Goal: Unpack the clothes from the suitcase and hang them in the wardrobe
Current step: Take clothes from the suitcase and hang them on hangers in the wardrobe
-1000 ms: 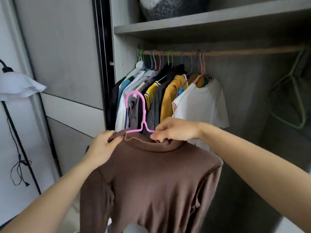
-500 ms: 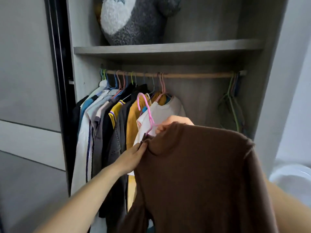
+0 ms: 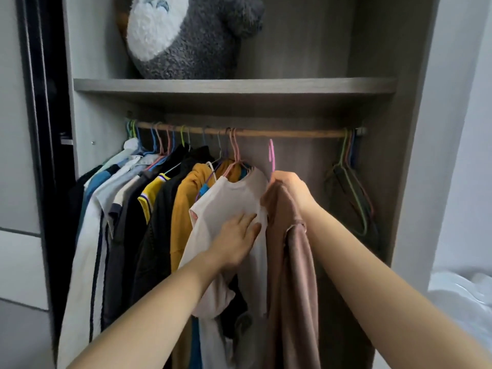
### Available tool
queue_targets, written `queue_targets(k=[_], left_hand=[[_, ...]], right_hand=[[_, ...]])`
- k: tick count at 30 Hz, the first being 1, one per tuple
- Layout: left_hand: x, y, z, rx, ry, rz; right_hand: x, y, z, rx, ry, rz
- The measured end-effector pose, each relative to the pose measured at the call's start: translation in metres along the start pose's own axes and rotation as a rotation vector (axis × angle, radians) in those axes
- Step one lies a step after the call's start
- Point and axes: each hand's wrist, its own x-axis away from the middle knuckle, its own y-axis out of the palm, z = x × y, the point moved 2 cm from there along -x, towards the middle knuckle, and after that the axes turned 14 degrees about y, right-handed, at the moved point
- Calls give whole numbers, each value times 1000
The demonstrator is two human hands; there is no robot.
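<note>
The pink plastic hanger [image 3: 271, 158] is clasped at its neck by the curled right hand [image 3: 291, 189]; the brown long-sleeved knit top [image 3: 290, 262] hangs straight below that grip, now turned edge-on; the left hand [image 3: 237, 241] has been taken off the collar and laid flat on the hung white T-shirt [image 3: 226, 203], pushing it aside; the hook is held just under the wooden rail [image 3: 292, 133], not yet over it; hooking is judged next.

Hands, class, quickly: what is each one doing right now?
Left hand: open, pressed flat against the white T-shirt.
Right hand: closed, gripping the brown top at its pink hanger.
</note>
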Motion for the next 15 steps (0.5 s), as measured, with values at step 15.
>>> queue_targets(k=[15], left_hand=[[-78,-60,-129,-646,-90,191]], right_hand=[[-190,40,-13,180,-221,312]])
